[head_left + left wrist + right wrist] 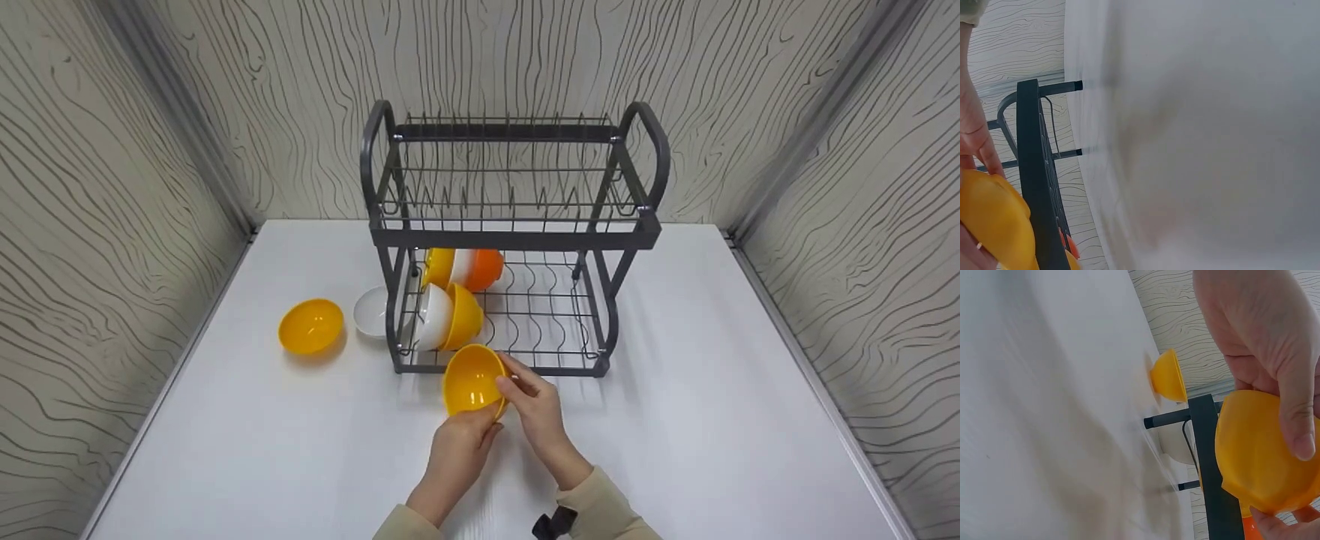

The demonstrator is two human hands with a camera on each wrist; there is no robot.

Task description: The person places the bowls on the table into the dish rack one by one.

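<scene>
The left hand (457, 450) and right hand (538, 412) pinch a glossy, rounded yellow bowl (471, 376) by its rim, tilted at the near side of the dark wire rack (517, 240). Left of the rack sits a smooth white bowl (369, 313).

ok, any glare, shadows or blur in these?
Head: bright glare inside the held yellow bowl, soft shadow by the far-left yellow bowl; left wrist: greyish table, diffuse shadows; right wrist: similar diffuse shadows; no strong motion blur in any view.
</scene>
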